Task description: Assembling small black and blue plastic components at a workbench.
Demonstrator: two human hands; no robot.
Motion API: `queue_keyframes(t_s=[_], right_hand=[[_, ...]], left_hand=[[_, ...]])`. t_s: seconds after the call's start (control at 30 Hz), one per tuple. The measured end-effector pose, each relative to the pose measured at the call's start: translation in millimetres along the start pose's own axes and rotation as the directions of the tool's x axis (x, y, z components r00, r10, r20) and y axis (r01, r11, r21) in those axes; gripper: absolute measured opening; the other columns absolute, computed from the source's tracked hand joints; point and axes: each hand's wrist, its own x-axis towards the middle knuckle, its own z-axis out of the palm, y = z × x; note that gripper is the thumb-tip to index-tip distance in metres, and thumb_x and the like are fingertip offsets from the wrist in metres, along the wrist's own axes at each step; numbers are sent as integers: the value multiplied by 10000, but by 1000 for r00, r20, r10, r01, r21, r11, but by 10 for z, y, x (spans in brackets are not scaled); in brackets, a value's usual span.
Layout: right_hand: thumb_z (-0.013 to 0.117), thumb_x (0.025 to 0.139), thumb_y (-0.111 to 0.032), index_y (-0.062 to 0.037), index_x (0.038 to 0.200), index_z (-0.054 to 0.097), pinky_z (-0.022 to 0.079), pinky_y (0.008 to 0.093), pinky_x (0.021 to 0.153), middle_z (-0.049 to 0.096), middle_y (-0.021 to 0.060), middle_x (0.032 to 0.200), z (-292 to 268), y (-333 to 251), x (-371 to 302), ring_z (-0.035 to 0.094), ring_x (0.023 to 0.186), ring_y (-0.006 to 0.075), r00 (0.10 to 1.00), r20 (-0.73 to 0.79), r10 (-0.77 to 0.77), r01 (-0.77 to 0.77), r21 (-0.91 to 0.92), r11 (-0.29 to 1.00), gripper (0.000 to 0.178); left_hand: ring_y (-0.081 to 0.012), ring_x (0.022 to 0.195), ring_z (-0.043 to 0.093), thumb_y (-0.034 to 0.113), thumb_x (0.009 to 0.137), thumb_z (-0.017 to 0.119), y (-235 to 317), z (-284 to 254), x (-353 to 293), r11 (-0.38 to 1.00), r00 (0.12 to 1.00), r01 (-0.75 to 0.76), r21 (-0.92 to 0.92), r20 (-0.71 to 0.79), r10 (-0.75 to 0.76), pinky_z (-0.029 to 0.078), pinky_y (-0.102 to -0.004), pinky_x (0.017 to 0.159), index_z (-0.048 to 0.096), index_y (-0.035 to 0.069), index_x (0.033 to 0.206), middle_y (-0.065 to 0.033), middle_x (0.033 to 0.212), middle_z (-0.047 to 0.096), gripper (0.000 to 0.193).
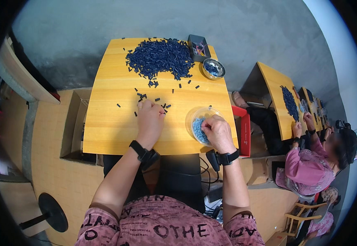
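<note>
My left hand [150, 119] is low over the yellow wooden table [109, 127], its fingers closed. A small dark blue tubular piece shows at its thumb and fingertips. Several more loose dark pieces [157, 99] lie around the fingers. At the right, my right hand [218, 131] reaches over the rim of a round clear plastic tub [209, 111]. Its fingertips are pinched together among small bluish-silver pins or screws [198, 127]; what they hold is too small to make out. Farther back spreads a large heap of the dark pieces [160, 57].
A steel bowl [213, 69] with dark pieces stands by a grey box [199, 47] at the back right corner. A red box [244, 131] sits beside the table, a cardboard box [78, 127] at the left. At the right, a person [309, 164] works at another table [275, 90].
</note>
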Motion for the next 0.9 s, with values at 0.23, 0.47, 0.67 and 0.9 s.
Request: queue_keyframes(t_s=[0.23,0.47,0.67,0.9], right_hand=[[755,703,-35,-51,792,707,519,427,737,648,137,801,52,-56,40,650,831,333,999,-28,-37,35,-84,996,102],[749,725,-51,-55,803,712,516,428,729,662,135,812,110,-29,48,654,830,332,992,-121,-30,22,-66,998,86],[726,796,-69,-32,856,711,528,420,729,693,153,837,80,38,-20,671,816,348,991,-135,24,-14,75,997,72],[702,835,-42,-21,918,714,532,362,720,697,157,833,-60,47,-144,683,793,309,984,-152,89,-49,249,967,86]], left_hand=[[-110,755,623,50,870,705,26,-473,-297,573,900,434,-695,320,-295,478,-230,620,641,21,977,-64,910,688,128],[-124,771,631,22,916,657,199,-873,-713,158,835,524,-837,469,-287,510,-246,652,626,2,1047,-100,927,690,136],[-138,790,640,26,923,654,231,-908,-923,20,814,546,-838,525,-247,520,-259,666,637,-5,1098,-104,942,689,178],[-140,805,644,34,937,642,302,-837,-1025,6,796,576,-818,559,-230,528,-261,687,658,1,1108,-96,955,688,174]])
